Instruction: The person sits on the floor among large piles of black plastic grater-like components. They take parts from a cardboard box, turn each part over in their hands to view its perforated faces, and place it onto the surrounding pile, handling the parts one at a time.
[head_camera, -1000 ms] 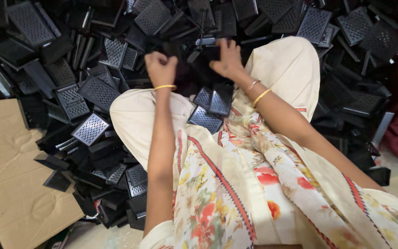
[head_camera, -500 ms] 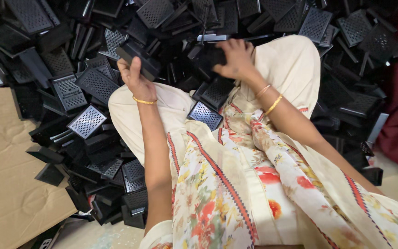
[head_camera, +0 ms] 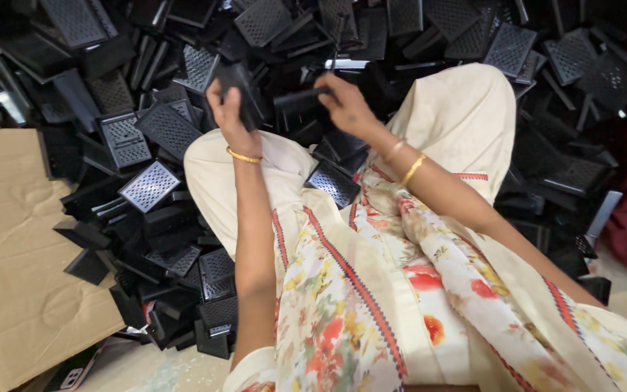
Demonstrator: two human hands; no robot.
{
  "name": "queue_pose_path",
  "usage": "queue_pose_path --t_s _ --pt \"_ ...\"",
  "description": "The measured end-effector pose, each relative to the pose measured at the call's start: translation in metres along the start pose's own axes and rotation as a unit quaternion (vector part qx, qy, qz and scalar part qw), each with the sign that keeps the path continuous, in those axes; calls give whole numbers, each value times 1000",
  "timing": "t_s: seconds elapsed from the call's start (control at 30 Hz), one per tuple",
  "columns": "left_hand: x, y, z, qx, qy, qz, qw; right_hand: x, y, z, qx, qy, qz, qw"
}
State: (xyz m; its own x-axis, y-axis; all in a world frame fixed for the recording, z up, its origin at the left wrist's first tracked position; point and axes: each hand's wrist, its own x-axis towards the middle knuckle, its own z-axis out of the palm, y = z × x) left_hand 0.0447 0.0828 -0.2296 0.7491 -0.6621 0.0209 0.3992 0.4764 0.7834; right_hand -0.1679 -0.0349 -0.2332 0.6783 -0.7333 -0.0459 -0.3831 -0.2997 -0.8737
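Left hand [head_camera: 230, 109]: your fingers are curled shut around a black plastic piece [head_camera: 244, 91], held raised over your left knee; your palm hides its lower half.
Right hand [head_camera: 346, 105]: your fingers pinch a second black piece [head_camera: 300, 98] by its near end; its far end blurs into the dark heap.
Heap [head_camera: 161, 131]: black grille-faced parts piled around your legs, edges hard to separate, cut off at the top.
Cardboard sheet [head_camera: 16, 239]: flat at left, its corner out of frame.
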Motion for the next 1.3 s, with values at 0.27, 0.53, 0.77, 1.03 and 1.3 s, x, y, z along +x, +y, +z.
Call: queue_pose_path --t_s 0.27,0.53,0.77,1.03,1.3 --pt "-70 -25 74 260 -178 -13 949 -20 -42 -23 604 0 156 781" --pt "-100 -3 103 285 -143 97 943 -36 -61 -18 586 111 -73 800" --pt "-106 18 114 76 -162 -81 980 -61 -98 -39 354 69 -239 902" --pt "-109 29 116 21 -207 -50 977 -66 -111 -53 379 7 -255 890" --pt "-103 37 113 90 -278 14 956 -71 -111 -57 359 11 -260 896"
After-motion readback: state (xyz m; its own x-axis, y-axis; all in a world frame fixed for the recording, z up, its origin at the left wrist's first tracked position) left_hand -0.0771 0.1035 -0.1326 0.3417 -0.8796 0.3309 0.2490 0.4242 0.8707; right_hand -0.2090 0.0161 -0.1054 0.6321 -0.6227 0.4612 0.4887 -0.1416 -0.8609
